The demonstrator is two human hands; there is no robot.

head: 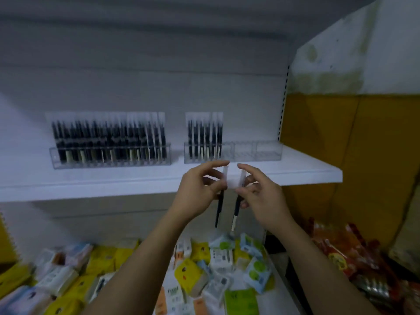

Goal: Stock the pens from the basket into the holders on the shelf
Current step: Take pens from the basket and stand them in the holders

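Note:
Two clear holders stand on the white shelf [136, 178]. The left holder [109, 159] is packed with several dark pens in clear sleeves. The right holder [231, 153] has several pens at its left end, and its right compartments are bare. In front of the shelf edge, my left hand [200, 192] pinches one packaged dark pen [219, 210] upright. My right hand [261, 196] pinches a second packaged pen [236, 208] beside it. Both pens hang tip down, just below the right holder. The basket is out of view.
Below the shelf lies a lower shelf heaped with small yellow, white and blue packets [218, 258]. Red and orange snack packs [345, 253] lie at the lower right. A yellow and white wall [354, 123] closes off the right side.

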